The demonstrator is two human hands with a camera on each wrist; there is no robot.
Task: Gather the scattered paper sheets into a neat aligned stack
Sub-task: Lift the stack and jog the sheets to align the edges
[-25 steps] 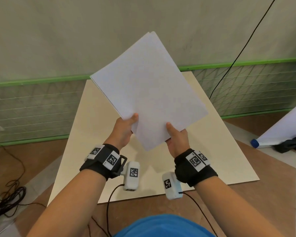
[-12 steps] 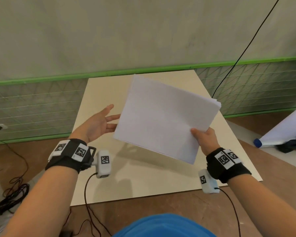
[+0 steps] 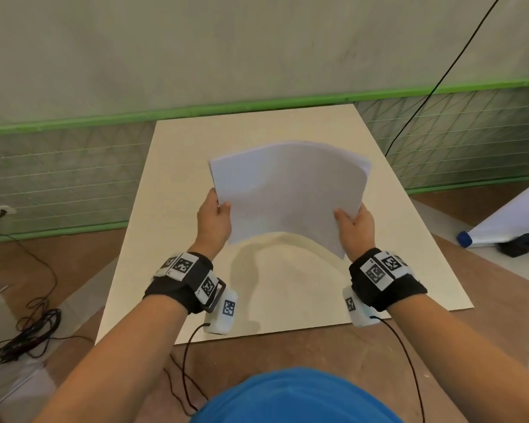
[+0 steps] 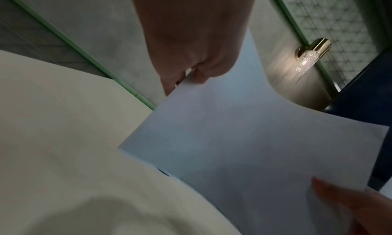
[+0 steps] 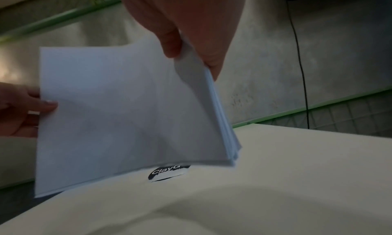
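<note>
Pinching opposite side edges, both hands (image 3: 214, 221) (image 3: 356, 228) hold the bowed paper stack (image 3: 287, 196) above the board (image 3: 287, 288).

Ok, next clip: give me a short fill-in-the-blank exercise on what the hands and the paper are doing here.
1. The paper stack is held by ____ hands at once.
2. The left hand pinches the stack's ____ edge, while the right hand pinches the opposite edge.
3. Between the hands the stack is not flat but ____.
4. The stack is held above the cream ____, not lying on it.

Missing words: both; left; bowed upward; board
</note>
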